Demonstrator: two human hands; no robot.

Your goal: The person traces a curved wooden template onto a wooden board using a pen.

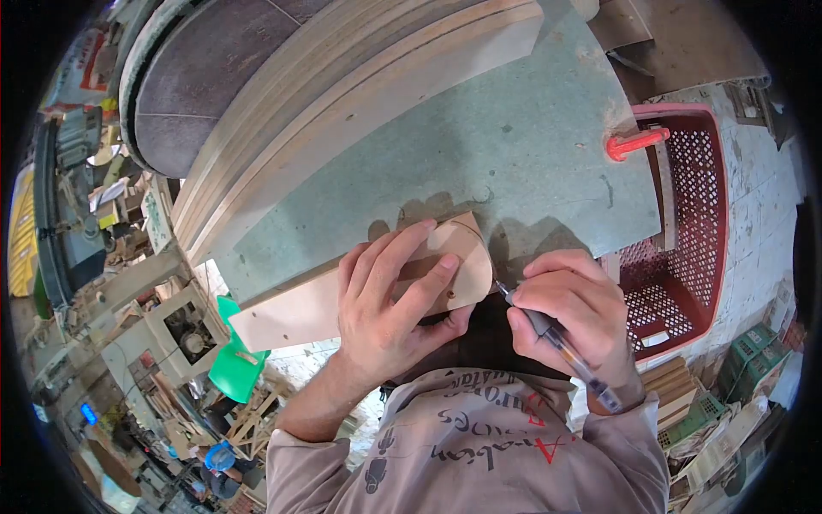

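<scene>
A pale wooden strip [287,310] lies at the near edge of the green work surface [548,128], with a rounded template piece [471,261] on its right end. My left hand [390,300] presses down over both, fingers on top and thumb at the near edge. In my right hand [569,313] is a dark pen [565,347], its tip at the rounded edge of the template. Two small holes show in the strip's left end.
Stacked curved boards [342,111] lie along the far left of the surface. A red clamp handle [638,144] stands near the right edge, beside a red basket [717,214]. A green plastic piece [235,368] is at lower left. Another person [224,471] is far off at lower left.
</scene>
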